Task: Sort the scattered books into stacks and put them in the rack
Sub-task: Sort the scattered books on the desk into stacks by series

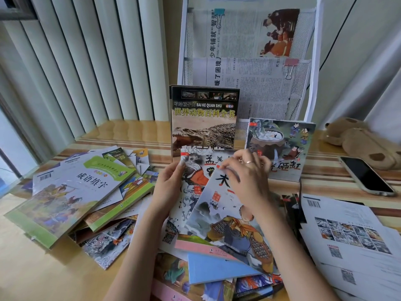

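- Centrally, the left hand grips the left edge of a thin picture book, thumb curled over its cover.
- The right hand pinches the top of a second picture book lying tilted across the first.
- Both books sit above a scattered pile on the table.
- The white mesh rack stands behind, with a crocodile book upright before it.

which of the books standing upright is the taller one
The crocodile book, standing left of the picture book. It has a dark cover with a crocodile and rises well above the other one.
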